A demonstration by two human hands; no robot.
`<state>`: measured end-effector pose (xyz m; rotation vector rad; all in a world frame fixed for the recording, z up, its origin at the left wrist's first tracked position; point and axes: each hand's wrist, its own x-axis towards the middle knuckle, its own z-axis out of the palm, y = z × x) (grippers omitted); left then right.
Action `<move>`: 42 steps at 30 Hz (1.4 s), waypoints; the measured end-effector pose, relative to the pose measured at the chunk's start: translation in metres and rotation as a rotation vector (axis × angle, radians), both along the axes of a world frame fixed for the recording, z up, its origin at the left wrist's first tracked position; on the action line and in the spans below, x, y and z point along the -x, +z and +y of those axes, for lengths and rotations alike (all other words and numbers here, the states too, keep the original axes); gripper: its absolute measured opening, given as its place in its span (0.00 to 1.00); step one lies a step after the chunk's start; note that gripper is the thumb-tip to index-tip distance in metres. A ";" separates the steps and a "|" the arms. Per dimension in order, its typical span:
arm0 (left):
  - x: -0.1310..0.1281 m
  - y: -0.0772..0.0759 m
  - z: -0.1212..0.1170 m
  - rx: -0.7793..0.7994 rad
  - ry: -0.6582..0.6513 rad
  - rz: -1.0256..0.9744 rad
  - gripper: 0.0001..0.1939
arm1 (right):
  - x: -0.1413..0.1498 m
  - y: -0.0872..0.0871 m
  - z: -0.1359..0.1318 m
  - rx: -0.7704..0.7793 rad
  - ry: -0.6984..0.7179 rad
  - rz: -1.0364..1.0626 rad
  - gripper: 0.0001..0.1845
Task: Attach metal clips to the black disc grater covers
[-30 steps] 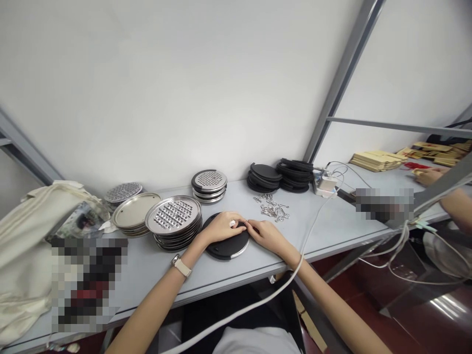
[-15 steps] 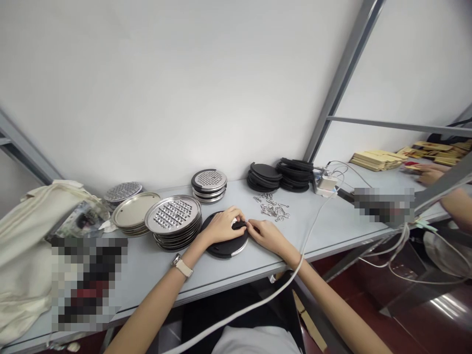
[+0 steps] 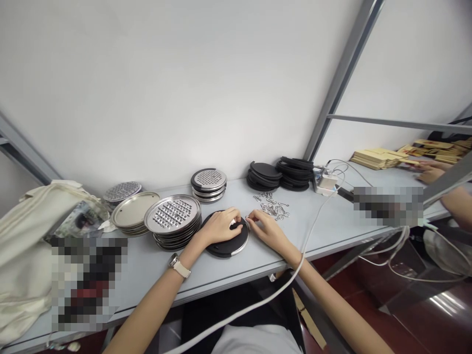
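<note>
Now – left hand (image 3: 222,227) on black disc (image 3: 224,247), grip spread, right hand (image 3: 270,232) beside it, grip unclear

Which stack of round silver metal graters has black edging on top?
The short stack behind the left hand, near the wall; the front stack and far-left stack show metal rims there.

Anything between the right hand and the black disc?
Nothing visible between the right hand and the black disc. The left hand is over the disc; the white cable crosses the view outside that gap.
</note>
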<state>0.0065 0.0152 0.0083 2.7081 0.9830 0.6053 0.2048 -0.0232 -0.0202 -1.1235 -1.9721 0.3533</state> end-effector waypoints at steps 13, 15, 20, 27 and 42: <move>-0.005 -0.001 -0.004 0.035 -0.068 -0.035 0.06 | 0.003 0.004 -0.003 0.139 0.081 0.056 0.07; -0.005 -0.002 -0.004 0.049 -0.049 -0.049 0.06 | 0.003 0.005 -0.003 0.142 0.083 0.041 0.07; -0.006 -0.003 -0.004 0.052 -0.022 -0.031 0.07 | 0.001 0.002 -0.003 0.156 0.105 0.016 0.05; -0.007 0.002 -0.007 0.023 -0.002 0.012 0.07 | -0.002 0.001 -0.005 0.182 0.149 -0.026 0.04; -0.006 0.006 -0.009 -0.043 0.003 0.127 0.06 | -0.005 -0.001 -0.003 0.265 0.159 -0.002 0.05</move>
